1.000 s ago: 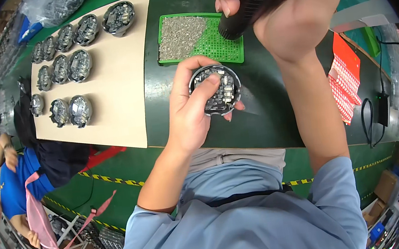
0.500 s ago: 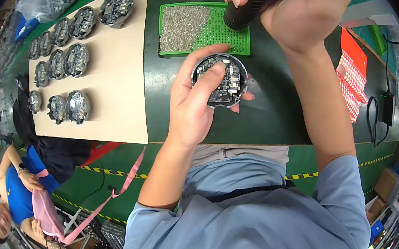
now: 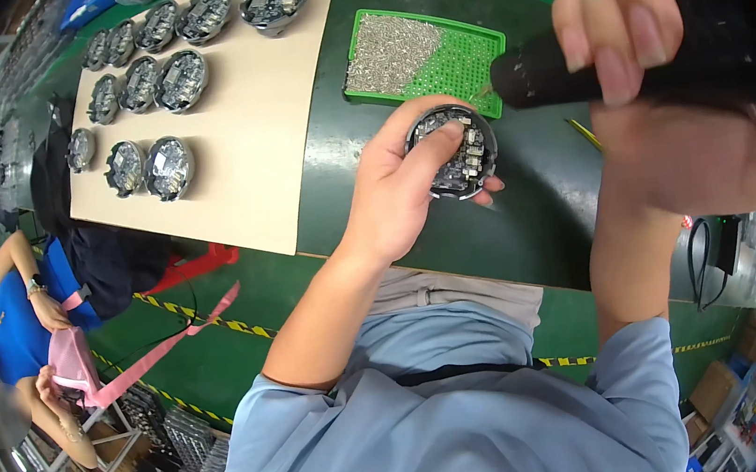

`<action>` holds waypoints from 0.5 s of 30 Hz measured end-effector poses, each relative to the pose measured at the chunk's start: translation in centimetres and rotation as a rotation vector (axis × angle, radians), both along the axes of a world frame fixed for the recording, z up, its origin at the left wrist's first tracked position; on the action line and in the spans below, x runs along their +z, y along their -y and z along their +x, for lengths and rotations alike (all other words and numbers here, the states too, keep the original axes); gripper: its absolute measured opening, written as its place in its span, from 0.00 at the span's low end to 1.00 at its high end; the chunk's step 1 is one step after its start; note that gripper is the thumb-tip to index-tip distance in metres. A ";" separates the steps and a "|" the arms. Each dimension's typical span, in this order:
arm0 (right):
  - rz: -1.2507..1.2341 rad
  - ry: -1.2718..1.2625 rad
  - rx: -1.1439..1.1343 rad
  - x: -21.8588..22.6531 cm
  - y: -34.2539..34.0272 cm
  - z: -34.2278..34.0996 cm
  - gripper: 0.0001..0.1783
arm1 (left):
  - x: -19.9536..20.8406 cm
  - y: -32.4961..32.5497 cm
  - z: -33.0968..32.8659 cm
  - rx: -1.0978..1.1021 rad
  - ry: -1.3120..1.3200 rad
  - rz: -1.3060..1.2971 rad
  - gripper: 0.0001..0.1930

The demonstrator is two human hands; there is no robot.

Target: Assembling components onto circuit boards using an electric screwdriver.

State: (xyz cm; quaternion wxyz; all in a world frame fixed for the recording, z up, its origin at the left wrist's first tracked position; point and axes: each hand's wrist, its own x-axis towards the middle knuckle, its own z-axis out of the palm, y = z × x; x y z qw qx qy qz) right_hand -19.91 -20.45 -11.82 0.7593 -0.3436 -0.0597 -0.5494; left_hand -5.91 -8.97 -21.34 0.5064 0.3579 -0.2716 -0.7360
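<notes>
Two hands are at work above the green desk (image 3: 527, 218). Your left hand (image 3: 401, 191) cups a round black module (image 3: 454, 151) with its circuit board facing up; the fingers are clamped on it, the thumb (image 3: 431, 146) pressed across the top of the board and the other fingertips curling around its far edge. You hold the module just above the desk, near the close edge of the green screw tray (image 3: 461, 65).

Your right hand (image 3: 661, 79) is raised close to the camera at the upper right, its fingers wrapped tight around a black electric screwdriver (image 3: 557, 77). The tool's dark end points left, toward the right corner of the tray and just above the module.

The screw tray holds a heap of small silver screws (image 3: 388, 46) on its left half, while the right half shows bare green grid.

To the left lies a beige mat (image 3: 261, 128) carrying more round modules (image 3: 167, 167), set in loose rows that run toward the far corner.

At the lower left, beyond the desk's edge, another person in a blue top (image 3: 16, 327) holds a pink strap (image 3: 165, 342).
</notes>
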 end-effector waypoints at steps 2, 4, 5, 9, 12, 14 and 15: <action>-0.017 -0.045 0.006 -0.6 -0.5 0.8 0.56 | 0.2 -0.1 0.0 0.006 0.000 0.012 0.14; -0.033 -0.092 0.005 0.0 -3.6 0.1 0.56 | 0.2 -0.1 0.0 0.005 -0.002 0.025 0.15; -0.038 -0.111 0.008 0.2 -4.0 0.9 0.56 | 0.1 -0.1 0.1 0.007 -0.015 0.019 0.15; -0.054 -0.192 0.013 0.4 -4.3 1.4 0.56 | 0.1 -0.2 0.1 0.010 -0.027 0.011 0.16; -0.064 -0.255 0.013 0.5 -4.0 1.7 0.57 | 0.0 -0.3 0.0 0.007 -0.027 0.017 0.16; -0.071 -0.297 0.013 0.5 -3.7 1.7 0.57 | 0.0 -0.2 0.0 0.003 -0.031 0.017 0.16; -0.074 -0.318 0.013 0.5 -3.5 1.4 0.57 | 0.1 -0.2 0.1 -0.001 -0.034 0.017 0.16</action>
